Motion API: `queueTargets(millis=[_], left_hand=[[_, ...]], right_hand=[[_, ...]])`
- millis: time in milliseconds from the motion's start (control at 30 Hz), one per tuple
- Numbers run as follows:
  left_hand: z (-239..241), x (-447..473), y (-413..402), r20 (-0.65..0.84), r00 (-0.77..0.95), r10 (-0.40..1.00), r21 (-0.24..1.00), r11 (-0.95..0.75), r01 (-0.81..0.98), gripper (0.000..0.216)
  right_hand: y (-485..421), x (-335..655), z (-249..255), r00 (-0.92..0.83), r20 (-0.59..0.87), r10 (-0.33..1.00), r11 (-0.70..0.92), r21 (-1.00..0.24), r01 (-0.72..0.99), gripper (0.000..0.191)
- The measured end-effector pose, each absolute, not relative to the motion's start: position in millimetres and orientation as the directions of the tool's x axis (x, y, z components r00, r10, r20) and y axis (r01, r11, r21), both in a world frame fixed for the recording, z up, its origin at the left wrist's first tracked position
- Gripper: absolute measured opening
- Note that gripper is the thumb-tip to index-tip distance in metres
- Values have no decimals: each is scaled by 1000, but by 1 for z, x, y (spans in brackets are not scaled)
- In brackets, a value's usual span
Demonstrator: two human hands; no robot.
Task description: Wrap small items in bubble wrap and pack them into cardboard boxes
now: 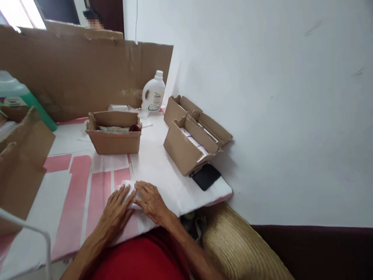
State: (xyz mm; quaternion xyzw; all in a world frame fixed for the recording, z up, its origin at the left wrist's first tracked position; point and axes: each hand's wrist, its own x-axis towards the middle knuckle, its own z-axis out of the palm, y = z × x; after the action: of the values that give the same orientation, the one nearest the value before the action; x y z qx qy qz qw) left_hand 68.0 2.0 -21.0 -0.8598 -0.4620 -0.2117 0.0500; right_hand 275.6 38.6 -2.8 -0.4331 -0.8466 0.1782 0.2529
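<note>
A small piece of thin, whitish see-through plastic (127,184) lies on the cloth-covered table in front of me, mostly hidden under my fingers. My left hand (117,204) rests flat on it, fingers stretched out and a little spread. From the other side, my right hand (150,199) touches the plastic with its fingertips, the thumb apart from the fingers. The two hands nearly meet over it. Beyond them stands an open cardboard box (118,142) holding colourful flat packets and a dark red round thing.
Cardboard boxes (182,149) with white packs stand at the right, beside a black phone-like slab (206,177). A white jug (153,93) stands before a cardboard screen (72,74). At left are a green-liquid bottle (35,103) and another box (23,167). A person (94,21) is behind the screen.
</note>
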Motion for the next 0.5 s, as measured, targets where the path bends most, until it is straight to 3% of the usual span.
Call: queueTargets(millis=[100,200,300,367,500], left_hand=[[-15,61,9,513,557,653,28,-661,750,40],[1,60,17,611,545,574,6,-691,722,31],[27,64,20,676,469,568,65,-680,730,30],[45,66,21,712,447,542,83,-697,712,34],[65,66,27,771,402,494,69,-693,718,45]], right_hand=[[60,282,12,-513,262,817,557,-588,587,23],[83,286,23,-498,207,842,487,-690,536,18],[100,288,35,-444,63,894,265,-873,411,26],[107,289,45,-514,-68,855,58,-973,225,39],[119,294,81,-668,-178,722,-305,-949,-76,50]])
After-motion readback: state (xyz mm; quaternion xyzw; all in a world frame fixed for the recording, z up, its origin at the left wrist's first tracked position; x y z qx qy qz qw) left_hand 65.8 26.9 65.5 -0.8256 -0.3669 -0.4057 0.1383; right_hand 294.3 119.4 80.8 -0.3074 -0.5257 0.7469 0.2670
